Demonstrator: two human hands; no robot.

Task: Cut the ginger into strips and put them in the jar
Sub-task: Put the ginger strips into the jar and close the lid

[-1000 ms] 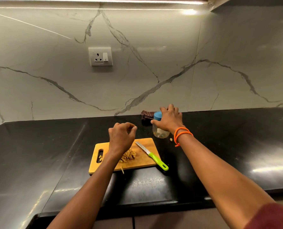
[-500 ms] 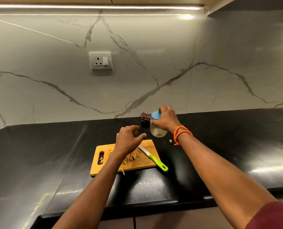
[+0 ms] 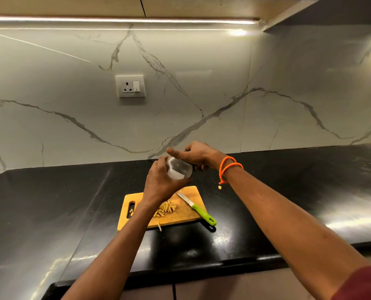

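A small clear glass jar [image 3: 179, 169] is held tilted in the air above the back of the wooden cutting board [image 3: 186, 213]. My left hand [image 3: 161, 184] cups its body from below and the left. My right hand [image 3: 198, 154] grips its lid end from the right; the blue lid is hidden under those fingers. A pile of ginger strips [image 3: 166, 208] lies on the board, partly behind my left wrist. A green-handled knife [image 3: 198, 210] rests across the board's right edge.
The black countertop [image 3: 288, 191] runs to a marble wall with a socket [image 3: 130, 86]. One ginger scrap [image 3: 219, 187] lies on the counter right of the board, and a single strip [image 3: 159, 226] hangs off the board's front edge.
My right hand lifted the jar off the counter and brought it left over the board. My left hand rose from the board and took hold of the jar's body.
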